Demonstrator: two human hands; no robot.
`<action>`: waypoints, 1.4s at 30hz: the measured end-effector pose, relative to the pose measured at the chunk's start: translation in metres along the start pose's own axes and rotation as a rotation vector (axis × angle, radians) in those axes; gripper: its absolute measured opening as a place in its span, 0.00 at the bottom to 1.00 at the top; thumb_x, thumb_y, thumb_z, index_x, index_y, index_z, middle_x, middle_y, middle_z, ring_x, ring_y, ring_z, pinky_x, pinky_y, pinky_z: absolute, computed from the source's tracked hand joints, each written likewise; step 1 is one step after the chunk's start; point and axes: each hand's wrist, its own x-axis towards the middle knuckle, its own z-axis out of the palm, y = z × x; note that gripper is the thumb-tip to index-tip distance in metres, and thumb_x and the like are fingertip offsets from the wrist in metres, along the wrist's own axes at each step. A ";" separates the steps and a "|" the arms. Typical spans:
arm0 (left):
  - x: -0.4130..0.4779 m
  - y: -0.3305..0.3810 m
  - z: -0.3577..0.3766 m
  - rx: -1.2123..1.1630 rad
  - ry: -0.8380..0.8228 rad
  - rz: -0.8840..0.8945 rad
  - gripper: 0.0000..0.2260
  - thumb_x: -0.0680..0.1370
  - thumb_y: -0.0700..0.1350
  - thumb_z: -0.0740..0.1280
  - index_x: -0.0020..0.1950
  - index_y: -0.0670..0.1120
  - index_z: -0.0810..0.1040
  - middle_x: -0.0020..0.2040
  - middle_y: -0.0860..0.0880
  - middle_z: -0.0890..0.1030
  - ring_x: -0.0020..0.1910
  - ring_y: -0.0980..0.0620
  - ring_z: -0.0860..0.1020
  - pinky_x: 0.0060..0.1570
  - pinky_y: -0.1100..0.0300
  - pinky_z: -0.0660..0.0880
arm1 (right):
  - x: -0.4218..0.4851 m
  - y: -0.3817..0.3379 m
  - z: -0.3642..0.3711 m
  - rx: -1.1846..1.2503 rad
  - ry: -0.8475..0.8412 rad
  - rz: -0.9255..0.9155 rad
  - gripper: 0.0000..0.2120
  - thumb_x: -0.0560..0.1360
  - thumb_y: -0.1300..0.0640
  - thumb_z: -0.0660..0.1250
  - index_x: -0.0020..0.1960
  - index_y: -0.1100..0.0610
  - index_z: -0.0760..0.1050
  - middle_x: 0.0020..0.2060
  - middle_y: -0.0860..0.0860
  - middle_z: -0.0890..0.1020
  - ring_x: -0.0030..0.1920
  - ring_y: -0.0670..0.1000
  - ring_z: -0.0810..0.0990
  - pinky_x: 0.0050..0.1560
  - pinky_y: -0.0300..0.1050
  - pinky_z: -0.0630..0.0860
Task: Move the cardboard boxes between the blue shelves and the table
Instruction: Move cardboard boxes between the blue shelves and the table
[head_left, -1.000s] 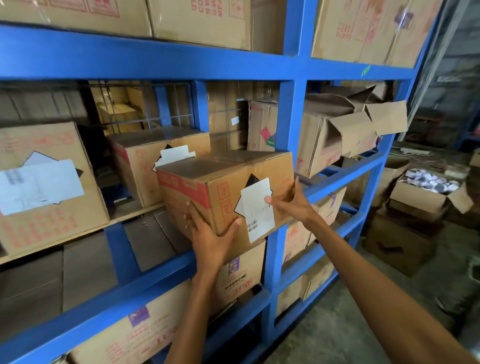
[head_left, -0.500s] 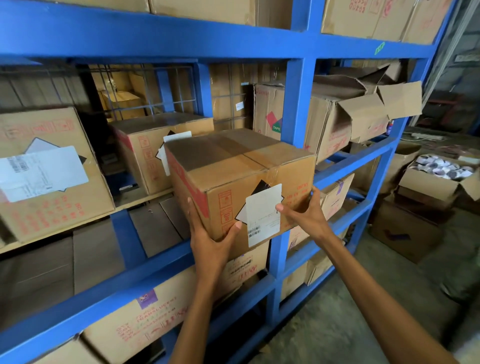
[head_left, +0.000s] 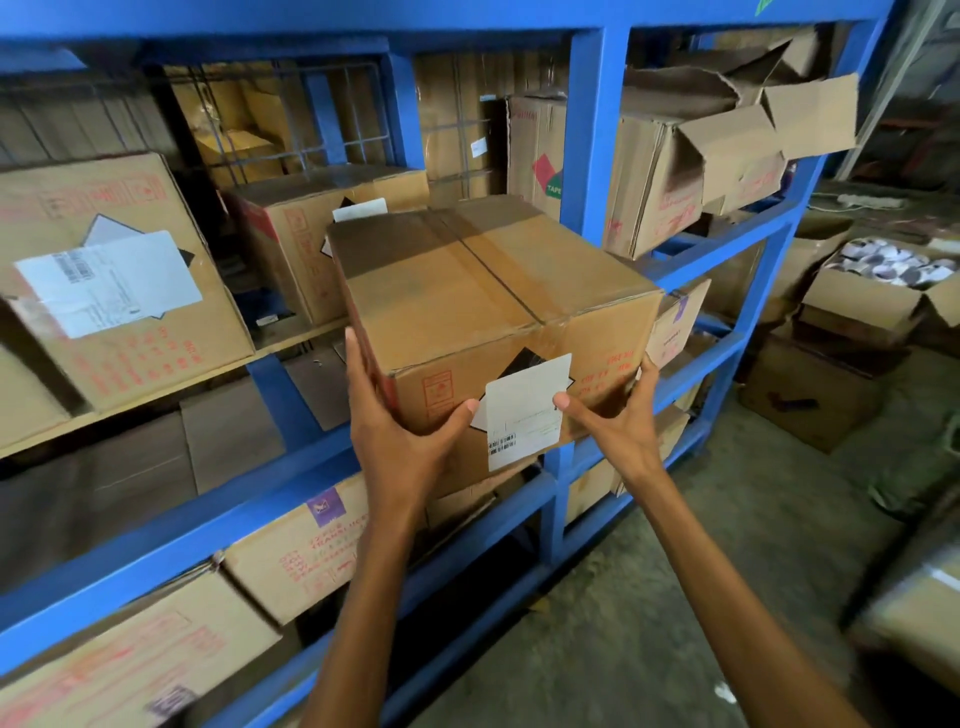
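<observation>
Cardboard box (head_left: 483, 291) between both hands, left (head_left: 402, 441), right (head_left: 618, 421).

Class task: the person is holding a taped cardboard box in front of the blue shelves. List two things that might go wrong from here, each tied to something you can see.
1. The left hand and right hand grip only the near lower corners of the box, so it may tip away or slip.
2. The blue upright stands close to its far right side and may catch it.

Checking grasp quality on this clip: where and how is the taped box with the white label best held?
Grip the taped box at its two lower front corners, from the aisle side, as the left hand and right hand do. It is wide, flat-sided and without handles, so fingers under the bottom edges carry it.
</observation>
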 end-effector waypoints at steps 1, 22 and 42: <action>0.004 0.005 -0.003 0.049 -0.015 0.069 0.59 0.63 0.51 0.85 0.84 0.53 0.50 0.81 0.52 0.63 0.78 0.54 0.64 0.77 0.46 0.65 | -0.003 0.002 0.002 0.017 0.016 0.016 0.59 0.58 0.37 0.85 0.78 0.39 0.51 0.71 0.42 0.70 0.70 0.42 0.72 0.69 0.41 0.71; 0.075 0.110 0.043 1.048 -0.694 0.264 0.48 0.74 0.65 0.71 0.84 0.56 0.47 0.84 0.41 0.50 0.82 0.38 0.50 0.79 0.41 0.51 | -0.042 0.009 0.079 1.046 -0.194 0.501 0.30 0.80 0.40 0.65 0.77 0.55 0.72 0.67 0.58 0.81 0.61 0.56 0.82 0.56 0.54 0.81; -0.193 0.174 0.008 0.910 -0.799 0.540 0.47 0.77 0.65 0.67 0.83 0.56 0.38 0.84 0.40 0.44 0.82 0.36 0.46 0.79 0.40 0.49 | -0.287 0.015 -0.080 0.840 0.212 0.389 0.34 0.77 0.40 0.64 0.79 0.54 0.66 0.72 0.54 0.77 0.73 0.54 0.76 0.69 0.53 0.74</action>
